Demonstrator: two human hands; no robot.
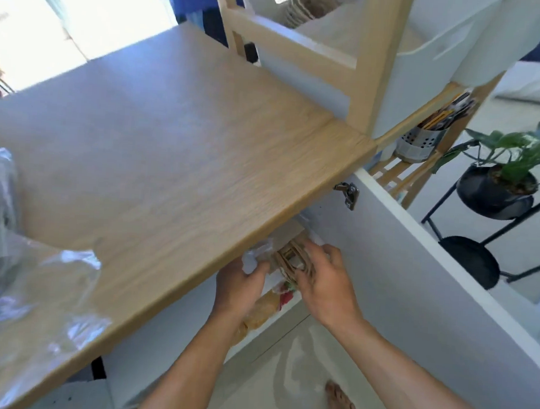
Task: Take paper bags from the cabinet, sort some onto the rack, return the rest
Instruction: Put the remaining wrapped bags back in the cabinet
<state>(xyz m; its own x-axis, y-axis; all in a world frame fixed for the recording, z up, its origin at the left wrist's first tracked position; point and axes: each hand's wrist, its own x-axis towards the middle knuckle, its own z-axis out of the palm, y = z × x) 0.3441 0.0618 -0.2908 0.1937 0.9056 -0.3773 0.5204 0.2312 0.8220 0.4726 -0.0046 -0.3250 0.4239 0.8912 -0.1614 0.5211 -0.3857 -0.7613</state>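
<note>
Under the bench [169,173], your right hand [324,280] curls its fingers round the bags [287,259] (left hand [241,284] grips their side); draw them out together, level.

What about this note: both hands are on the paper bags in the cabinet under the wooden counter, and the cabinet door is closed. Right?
No. The head view shows the cabinet door swung open, not closed. The rest holds: left hand and right hand are both on the paper bags under the wooden counter.
</note>
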